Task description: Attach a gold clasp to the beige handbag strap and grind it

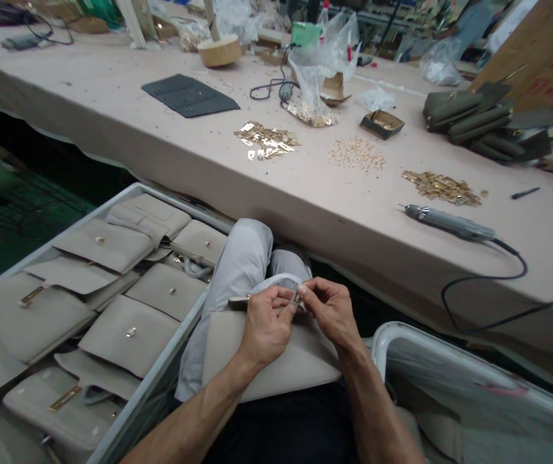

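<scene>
The left hand (267, 322) and right hand (332, 310) pinch a small gold clasp (297, 301) between closed fingertips, at the top edge of the beige bag (276, 370) lying just below them. Left of the fingers a white bin (160, 370) holds stacked beige purses (129, 335); right, a film-lined bin (450, 362), contents unclear.

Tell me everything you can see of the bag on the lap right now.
The bag is flat, pale grey-beige, smooth and leather-like, lying across the person's lap. Its visible face is plain. At its far edge the left hand and the right hand pinch a small metal fitting against it; how it attaches is hidden.
</scene>
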